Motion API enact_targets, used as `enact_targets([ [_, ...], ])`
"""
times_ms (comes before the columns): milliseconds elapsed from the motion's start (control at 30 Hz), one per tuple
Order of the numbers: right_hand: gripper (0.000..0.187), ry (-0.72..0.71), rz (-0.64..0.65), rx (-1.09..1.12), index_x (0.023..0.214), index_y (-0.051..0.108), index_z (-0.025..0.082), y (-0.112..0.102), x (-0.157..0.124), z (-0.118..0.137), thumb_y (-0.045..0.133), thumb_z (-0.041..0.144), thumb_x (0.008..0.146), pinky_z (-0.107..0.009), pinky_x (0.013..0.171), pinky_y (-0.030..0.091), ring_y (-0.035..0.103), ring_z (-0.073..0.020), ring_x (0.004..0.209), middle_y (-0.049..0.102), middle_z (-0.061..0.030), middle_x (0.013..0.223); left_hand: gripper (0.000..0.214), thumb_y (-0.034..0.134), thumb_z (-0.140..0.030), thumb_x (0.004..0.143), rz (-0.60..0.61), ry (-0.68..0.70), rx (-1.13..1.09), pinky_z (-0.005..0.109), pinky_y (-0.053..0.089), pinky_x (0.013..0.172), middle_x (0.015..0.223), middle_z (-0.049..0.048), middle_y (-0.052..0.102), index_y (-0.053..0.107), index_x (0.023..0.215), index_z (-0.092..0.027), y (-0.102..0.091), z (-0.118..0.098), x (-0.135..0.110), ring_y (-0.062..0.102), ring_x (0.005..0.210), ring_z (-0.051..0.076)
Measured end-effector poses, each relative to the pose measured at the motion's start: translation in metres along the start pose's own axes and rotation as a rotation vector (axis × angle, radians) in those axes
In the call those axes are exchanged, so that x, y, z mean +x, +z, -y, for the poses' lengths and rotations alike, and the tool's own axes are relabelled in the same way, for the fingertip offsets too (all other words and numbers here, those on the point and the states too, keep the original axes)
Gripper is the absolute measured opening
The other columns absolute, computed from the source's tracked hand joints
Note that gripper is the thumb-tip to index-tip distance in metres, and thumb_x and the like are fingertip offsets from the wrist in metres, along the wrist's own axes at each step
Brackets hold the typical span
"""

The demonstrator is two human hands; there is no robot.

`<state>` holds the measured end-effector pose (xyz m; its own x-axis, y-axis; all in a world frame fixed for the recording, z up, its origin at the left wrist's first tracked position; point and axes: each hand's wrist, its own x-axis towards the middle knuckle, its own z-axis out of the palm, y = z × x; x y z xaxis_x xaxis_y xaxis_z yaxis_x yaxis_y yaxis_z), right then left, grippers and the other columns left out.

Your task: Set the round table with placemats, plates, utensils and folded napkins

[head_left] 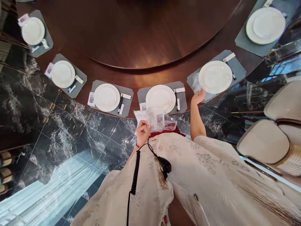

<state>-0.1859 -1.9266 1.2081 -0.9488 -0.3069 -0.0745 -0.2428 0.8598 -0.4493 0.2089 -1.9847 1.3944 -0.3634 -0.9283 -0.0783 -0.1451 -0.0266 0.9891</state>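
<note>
My left hand (pixel 142 132), with a ring on one finger, is closed on the gathered edge of a clear plastic bag (pixel 168 122) in front of my body. A printed packet shows through the bag. My right hand (pixel 198 96) reaches to the lower left edge of a stacked white plate (pixel 215 77) on a grey placemat (pixel 237 67). Its fingers are pinched on a clear plastic packet (pixel 196 83) beside the plate; the fingertips show only in part. Straight ahead, another white plate (pixel 160 98) has a printed packet (pixel 143 106) at its left.
A round dark wooden table (pixel 138 77) carries a large turntable (pixel 141 37). Several more settings, such as the plate (pixel 107 97) with black-handled chopsticks (pixel 120 103), follow the rim. Beige chairs (pixel 263 141) stand at right. A black coiled cord (pixel 135 172) hangs before me.
</note>
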Motion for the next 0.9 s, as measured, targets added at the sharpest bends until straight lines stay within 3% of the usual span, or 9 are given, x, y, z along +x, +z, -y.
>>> enact_targets([
  [100, 0.055, -0.113, -0.031, 0.122, 0.154, 0.041, 0.009, 0.010, 0.057, 0.074, 0.019, 0.020, 0.105, -0.052, 0.114, 0.042, 0.051, -0.0281, 0.139, 0.049, -0.0259, 0.148, 0.069, 0.073, -0.059, 0.082, -0.029, 0.008, -0.027, 0.028, 0.039, 0.065, 0.073, 0.0044, 0.050, 0.031, 0.048, -0.015, 0.000, 0.004, 0.000, 0.046, 0.069, 0.013],
  [200, 0.066, -0.378, 0.163, 0.144, 0.162, 0.025, 0.002, 0.020, 0.104, 0.175, 0.041, 0.030, 0.104, -0.043, 0.123, 0.032, 0.036, -0.0241, 0.151, 0.034, -0.0272, 0.161, 0.069, 0.074, -0.059, 0.081, -0.051, -0.006, -0.060, 0.029, 0.041, 0.066, 0.074, 0.0052, 0.050, 0.033, 0.048, -0.015, -0.001, 0.009, 0.003, 0.047, 0.069, 0.013],
  [300, 0.095, -0.620, 0.273, 0.080, 0.166, 0.012, 0.003, 0.026, 0.109, 0.258, 0.064, 0.036, 0.094, -0.048, 0.128, 0.021, 0.017, -0.0273, 0.159, 0.016, -0.0250, 0.171, 0.069, 0.074, -0.060, 0.082, -0.043, -0.019, -0.090, 0.029, 0.042, 0.067, 0.074, 0.0053, 0.050, 0.033, 0.049, -0.015, -0.001, 0.014, 0.009, 0.047, 0.069, 0.014],
  [367, 0.095, -0.722, 0.337, 0.053, 0.166, 0.019, 0.007, 0.029, 0.085, 0.284, 0.068, 0.038, 0.090, -0.055, 0.127, 0.020, 0.016, -0.0310, 0.159, 0.017, -0.0225, 0.171, 0.069, 0.073, -0.061, 0.082, -0.039, -0.021, -0.114, 0.029, 0.042, 0.067, 0.075, 0.0052, 0.050, 0.033, 0.049, -0.014, 0.001, 0.016, 0.015, 0.046, 0.068, 0.013],
  [467, 0.077, -0.832, 0.464, 0.116, 0.160, 0.036, 0.009, 0.035, 0.023, 0.277, 0.062, 0.038, 0.092, -0.052, 0.125, 0.026, 0.027, -0.0306, 0.156, 0.031, -0.0224, 0.167, 0.072, 0.072, -0.065, 0.081, -0.018, -0.038, -0.128, 0.030, 0.041, 0.067, 0.076, 0.0054, 0.050, 0.032, 0.050, -0.015, 0.003, 0.017, 0.025, 0.045, 0.068, 0.013],
  [600, 0.046, -0.774, 0.620, 0.333, 0.133, 0.063, 0.014, 0.025, -0.063, 0.216, 0.053, 0.038, 0.095, -0.043, 0.110, 0.046, 0.059, -0.0245, 0.125, 0.063, -0.0191, 0.138, 0.074, 0.071, -0.070, 0.080, 0.060, -0.078, -0.113, 0.030, 0.040, 0.066, 0.076, 0.0060, 0.049, 0.031, 0.049, -0.015, 0.003, 0.014, 0.036, 0.045, 0.071, 0.014],
  [733, 0.034, -0.559, 0.495, 0.567, 0.094, 0.068, 0.020, -0.030, -0.122, 0.154, 0.048, 0.047, 0.097, -0.035, 0.085, 0.055, 0.065, -0.0204, 0.084, 0.071, -0.0086, 0.090, 0.076, 0.070, -0.075, 0.077, 0.113, -0.075, -0.083, 0.032, 0.041, 0.069, 0.077, 0.0057, 0.048, 0.032, 0.048, -0.016, 0.009, 0.010, 0.043, 0.045, 0.072, 0.016],
  [800, 0.035, -0.646, 0.600, 0.614, 0.083, 0.066, 0.021, -0.066, -0.141, 0.134, 0.051, 0.049, 0.097, -0.033, 0.080, 0.054, 0.065, -0.0201, 0.079, 0.070, -0.0066, 0.082, 0.076, 0.071, -0.075, 0.077, 0.135, -0.049, -0.072, 0.032, 0.042, 0.071, 0.077, 0.0055, 0.048, 0.032, 0.049, -0.016, 0.018, 0.007, 0.045, 0.046, 0.073, 0.016],
  [900, 0.033, -0.863, 0.876, 0.523, 0.088, 0.071, 0.020, -0.111, -0.156, 0.115, 0.051, 0.043, 0.100, -0.032, 0.082, 0.053, 0.068, -0.0208, 0.083, 0.074, -0.0088, 0.089, 0.075, 0.072, -0.072, 0.078, 0.161, 0.007, -0.066, 0.032, 0.043, 0.072, 0.078, 0.0056, 0.047, 0.031, 0.049, -0.016, 0.040, 0.001, 0.045, 0.047, 0.075, 0.016],
])
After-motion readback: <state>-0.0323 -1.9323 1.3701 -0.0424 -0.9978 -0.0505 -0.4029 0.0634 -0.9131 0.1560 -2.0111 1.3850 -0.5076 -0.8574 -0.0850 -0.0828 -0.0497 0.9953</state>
